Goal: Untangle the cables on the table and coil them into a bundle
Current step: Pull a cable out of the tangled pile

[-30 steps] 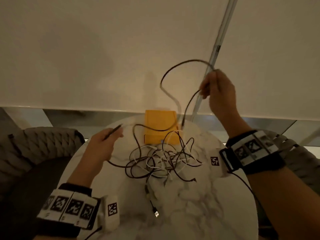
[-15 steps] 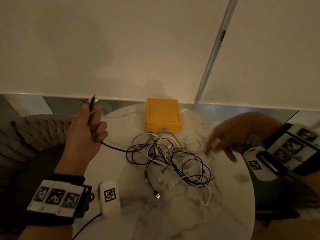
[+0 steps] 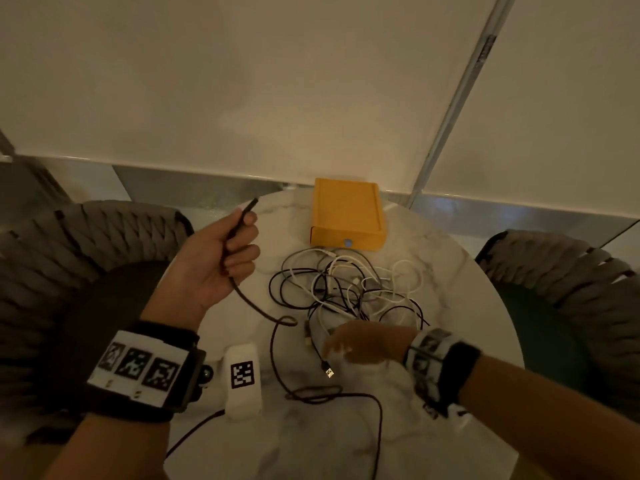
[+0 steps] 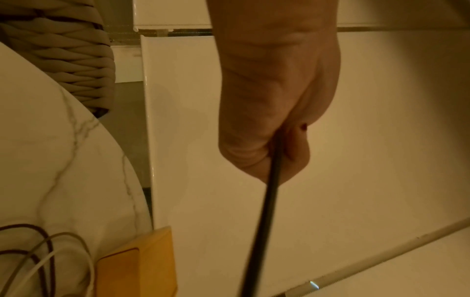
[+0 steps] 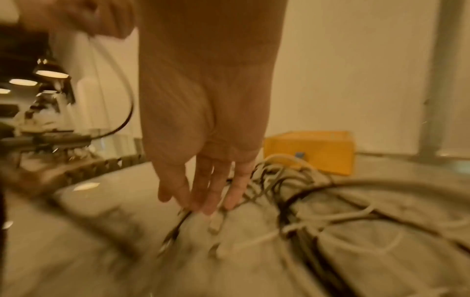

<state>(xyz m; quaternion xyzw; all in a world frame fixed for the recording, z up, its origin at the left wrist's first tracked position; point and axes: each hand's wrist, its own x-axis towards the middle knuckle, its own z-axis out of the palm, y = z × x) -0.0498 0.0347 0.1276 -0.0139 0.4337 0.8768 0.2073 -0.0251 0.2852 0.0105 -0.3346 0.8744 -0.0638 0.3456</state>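
Observation:
A tangle of black and white cables (image 3: 349, 285) lies on the round marble table (image 3: 450, 271), in front of a yellow box. My left hand (image 3: 225, 251) is raised at the table's left and grips one end of a dark cable (image 3: 263, 313), whose tip sticks up past the fingers. That cable trails down and loops across the near table. In the left wrist view the dark cable (image 4: 264, 217) runs out of my closed left hand (image 4: 274, 144). My right hand (image 3: 360, 344) hovers low over the tangle's near edge, fingers straight (image 5: 203, 193) and blurred, close to a USB plug (image 3: 329, 372).
A yellow box (image 3: 346, 216) stands at the table's far side. Woven grey chairs flank the table at left (image 3: 86, 244) and right (image 3: 571, 271). A white tagged device (image 3: 242, 379) hangs by my left wrist. Behind the table hang pale blinds with a metal post (image 3: 460, 95).
My right hand let go of the lifted cable, dropped and swept in to the tangle's near side. The left hand rose with its cable end. The dark cable now lies looped across the near table.

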